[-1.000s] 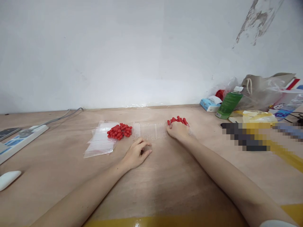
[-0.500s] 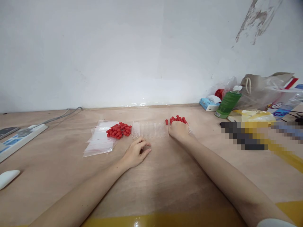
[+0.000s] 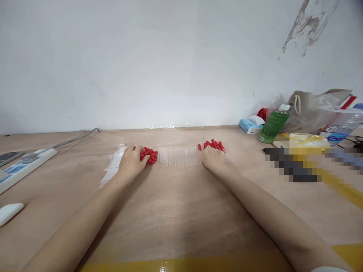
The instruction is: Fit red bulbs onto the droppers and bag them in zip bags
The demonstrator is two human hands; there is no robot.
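My left hand [image 3: 132, 160] reaches over a pile of red rubber dropper bulbs [image 3: 151, 155] and covers its left part. Its thumb and curved fingers are apart at the bulbs; the fingertips are partly hidden. A row of clear thin dropper tubes [image 3: 178, 156] lies side by side between my hands. At the row's right end, my right hand [image 3: 212, 156] rests with its fingers closed, what they hold being hidden. Just beyond its knuckles, several tubes wear red bulbs [image 3: 215, 144]. One more capped tube lies at the left of that hand.
Clear plastic bags [image 3: 115, 162] lie under the bulb pile. On the left are a power strip [image 3: 42, 156] and a white rounded object [image 3: 10, 213]. A tissue pack [image 3: 251, 125], a green bottle [image 3: 273, 125] and bags [image 3: 304, 107] stand at the right by the wall.
My left hand has moved left and away from me, from the bare table onto the bulb pile. My right hand has stayed almost in place at the capped tubes.
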